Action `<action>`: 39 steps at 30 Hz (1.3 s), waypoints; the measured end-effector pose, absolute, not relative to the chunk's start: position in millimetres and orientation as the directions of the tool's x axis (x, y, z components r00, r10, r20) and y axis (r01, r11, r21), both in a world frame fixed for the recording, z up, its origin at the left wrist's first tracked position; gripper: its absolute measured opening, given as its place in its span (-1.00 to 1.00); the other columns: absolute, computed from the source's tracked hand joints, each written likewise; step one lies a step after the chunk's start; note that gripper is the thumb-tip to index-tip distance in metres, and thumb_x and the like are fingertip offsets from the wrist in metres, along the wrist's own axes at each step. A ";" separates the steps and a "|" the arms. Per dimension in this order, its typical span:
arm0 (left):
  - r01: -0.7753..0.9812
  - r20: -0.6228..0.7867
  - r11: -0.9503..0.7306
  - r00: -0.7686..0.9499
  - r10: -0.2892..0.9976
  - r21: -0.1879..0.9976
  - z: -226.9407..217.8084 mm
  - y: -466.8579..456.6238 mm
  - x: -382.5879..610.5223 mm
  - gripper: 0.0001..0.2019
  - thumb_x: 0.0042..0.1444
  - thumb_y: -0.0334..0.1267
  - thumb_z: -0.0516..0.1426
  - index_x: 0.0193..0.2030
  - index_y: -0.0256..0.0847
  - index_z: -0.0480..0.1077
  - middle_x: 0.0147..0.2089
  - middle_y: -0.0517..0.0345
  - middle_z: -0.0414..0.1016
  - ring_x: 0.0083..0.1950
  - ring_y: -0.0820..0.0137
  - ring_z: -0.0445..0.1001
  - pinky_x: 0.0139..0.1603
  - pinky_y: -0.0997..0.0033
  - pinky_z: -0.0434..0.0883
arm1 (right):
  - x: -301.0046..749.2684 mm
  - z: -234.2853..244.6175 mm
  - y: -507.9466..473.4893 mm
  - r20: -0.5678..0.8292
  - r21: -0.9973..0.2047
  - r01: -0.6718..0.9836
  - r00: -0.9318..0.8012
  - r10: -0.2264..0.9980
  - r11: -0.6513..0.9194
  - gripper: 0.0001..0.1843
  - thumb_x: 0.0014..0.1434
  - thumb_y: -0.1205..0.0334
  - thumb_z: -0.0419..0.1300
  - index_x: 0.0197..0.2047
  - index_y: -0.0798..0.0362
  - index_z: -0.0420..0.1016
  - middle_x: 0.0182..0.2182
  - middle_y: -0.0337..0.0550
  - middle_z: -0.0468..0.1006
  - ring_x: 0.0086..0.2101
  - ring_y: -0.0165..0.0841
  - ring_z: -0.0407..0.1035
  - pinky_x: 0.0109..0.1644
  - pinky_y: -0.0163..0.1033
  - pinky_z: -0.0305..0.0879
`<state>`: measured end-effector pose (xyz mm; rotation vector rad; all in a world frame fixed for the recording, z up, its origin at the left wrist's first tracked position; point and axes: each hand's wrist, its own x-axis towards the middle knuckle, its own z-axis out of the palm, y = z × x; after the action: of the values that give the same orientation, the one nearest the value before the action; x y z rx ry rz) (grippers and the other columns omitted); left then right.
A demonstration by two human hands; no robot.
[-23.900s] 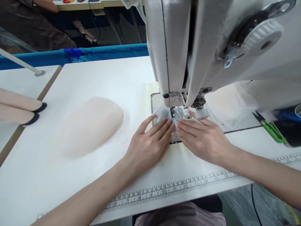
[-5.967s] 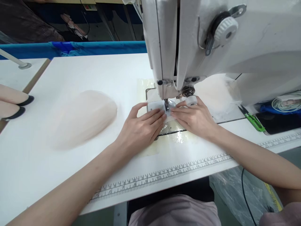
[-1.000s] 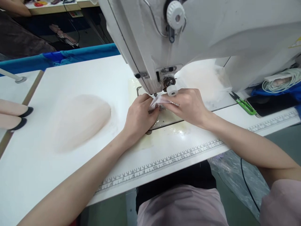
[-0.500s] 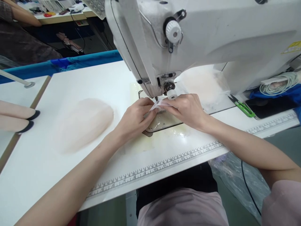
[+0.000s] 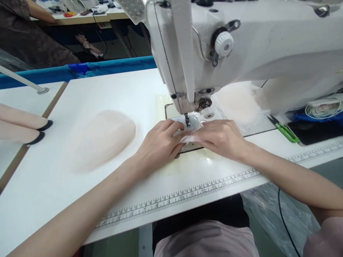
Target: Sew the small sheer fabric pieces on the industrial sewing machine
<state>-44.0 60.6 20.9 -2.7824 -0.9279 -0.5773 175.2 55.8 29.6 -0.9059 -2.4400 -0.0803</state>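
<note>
Between my two hands is a small piece of thin, sheer white fabric (image 5: 188, 138), held just in front of the sewing machine's presser foot (image 5: 187, 120). My left hand (image 5: 163, 144) pinches its left end with the thumb and fingers. My right hand (image 5: 222, 138) is closed on the right end, its fingertips slightly smeared by motion. Above them stands the head of the white sewing machine (image 5: 174, 64). The metal needle plate (image 5: 193, 146) shows partly beneath my fingers. Most of the fabric is hidden by my hands.
Pale sheer pieces lie left (image 5: 107, 139) of the machine and in a pale stack (image 5: 241, 103) under its arm. Green thread snips (image 5: 285, 132) lie beside a black phone (image 5: 316, 130). A printed ruler (image 5: 182, 198) runs along the table's front edge. Another person's arm (image 5: 40, 12) shows at top left.
Both hands have drawn the white fabric toward me, away from the presser foot, which now shows uncovered. The camera view has shifted a little, moving the machine rightward in the picture.
</note>
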 end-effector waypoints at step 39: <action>0.671 0.371 -0.723 0.722 0.585 -0.166 18.9 53.1 -46.4 -0.66 0.30 -0.39 -0.01 0.17 -0.19 0.34 0.13 0.04 0.52 0.18 0.24 0.45 0.10 0.06 0.18 | 175.6 20.9 57.5 0.545 -0.014 0.505 -0.719 0.430 0.863 -0.77 0.16 0.53 0.12 -0.36 0.13 0.59 -0.25 -0.14 0.68 -0.21 -0.30 0.58 0.04 -0.12 0.53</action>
<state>-46.4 53.1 18.9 -2.6386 -0.9865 -0.4254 175.6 57.5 20.9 -0.6792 -2.4840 -0.1829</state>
